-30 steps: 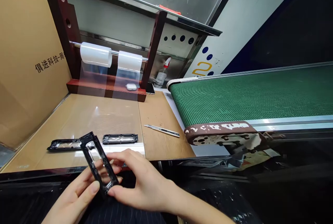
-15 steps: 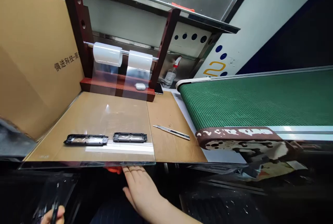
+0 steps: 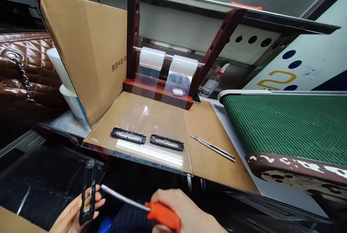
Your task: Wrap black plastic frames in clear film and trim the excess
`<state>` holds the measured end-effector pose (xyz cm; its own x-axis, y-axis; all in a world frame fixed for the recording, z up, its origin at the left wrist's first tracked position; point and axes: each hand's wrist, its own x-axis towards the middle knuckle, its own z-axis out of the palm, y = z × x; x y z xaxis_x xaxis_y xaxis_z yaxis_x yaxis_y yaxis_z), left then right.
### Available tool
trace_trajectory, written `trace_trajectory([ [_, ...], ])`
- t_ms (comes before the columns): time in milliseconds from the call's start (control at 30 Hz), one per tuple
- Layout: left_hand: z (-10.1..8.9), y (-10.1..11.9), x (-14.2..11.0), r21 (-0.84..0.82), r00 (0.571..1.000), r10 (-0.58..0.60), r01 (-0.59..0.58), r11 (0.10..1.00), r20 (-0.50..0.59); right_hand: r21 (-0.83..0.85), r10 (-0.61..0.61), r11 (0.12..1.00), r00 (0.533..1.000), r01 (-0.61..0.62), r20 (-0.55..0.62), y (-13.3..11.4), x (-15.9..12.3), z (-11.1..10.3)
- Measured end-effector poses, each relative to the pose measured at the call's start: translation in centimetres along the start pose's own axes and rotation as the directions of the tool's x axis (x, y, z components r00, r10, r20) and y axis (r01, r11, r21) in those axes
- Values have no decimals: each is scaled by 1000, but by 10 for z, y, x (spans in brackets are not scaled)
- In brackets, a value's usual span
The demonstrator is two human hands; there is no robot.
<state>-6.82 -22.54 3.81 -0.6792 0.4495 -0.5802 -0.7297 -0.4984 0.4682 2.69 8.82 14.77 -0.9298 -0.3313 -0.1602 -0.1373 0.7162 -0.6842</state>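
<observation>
Held upright below the table edge in the closed left hand (image 3: 74,213), black plastic frame (image 3: 88,193): probably light, stiff and thin-walled, best gripped by its long rails, with right hand (image 3: 187,213) wrapped round orange-handled screwdriver (image 3: 146,209), tip near frame.

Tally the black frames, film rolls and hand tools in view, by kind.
Black frames: 3, one in the left hand at, two on the bench
Film rolls: 2
Tools: 2, screwdriver in the right hand, knife
Total: 7
</observation>
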Motion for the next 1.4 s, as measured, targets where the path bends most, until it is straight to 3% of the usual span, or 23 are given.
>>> trace_trajectory([
  [67,1,-1,2,7,999,2,-3,1000,48,-82,76,995,987,-65,140,-7,-6,6],
  [133,5,0,3,37,996,3,-6,999,88,-186,133,978,970,-95,203,-13,-5,14],
  [267,12,5,-4,78,995,40,-47,996,90,-310,166,945,967,-101,191,-25,9,17],
  [367,14,6,-9,119,998,52,-57,991,39,-308,212,940,960,-148,185,-35,18,10],
  [500,6,10,-2,371,988,155,-141,918,-10,-284,261,932,960,-223,100,-42,23,2],
  [567,-4,18,6,649,945,326,-254,717,10,-254,262,939,961,-233,88,-42,23,-4],
  [633,-15,30,12,886,858,495,-329,328,136,-224,280,942,953,-249,116,-42,23,-9],
  [700,-23,45,13,941,790,530,-333,-54,309,-217,312,935,941,-279,134,-42,24,-13],
  [733,-24,51,11,922,766,515,-333,-196,386,-223,328,929,935,-294,133,-42,25,-14],
  [800,-22,61,6,854,719,476,-341,-392,506,-235,348,920,929,-313,124,-42,28,-15],
  [900,-13,70,1,730,654,394,-378,-569,645,-238,365,912,925,-333,105,-43,34,-14],
  [1033,-4,71,2,641,626,313,-405,-652,714,-224,366,915,925,-337,102,-46,37,-15],
  [1167,1,69,2,640,615,327,-398,-657,718,-224,356,919,928,-326,112,-50,38,-17],
  [1300,6,63,1,734,661,387,-385,-560,643,-221,322,931,939,-291,119,-55,44,-11],
  [1400,9,58,3,756,695,370,-393,-523,617,-217,292,941,948,-260,131,-60,50,-4],
])
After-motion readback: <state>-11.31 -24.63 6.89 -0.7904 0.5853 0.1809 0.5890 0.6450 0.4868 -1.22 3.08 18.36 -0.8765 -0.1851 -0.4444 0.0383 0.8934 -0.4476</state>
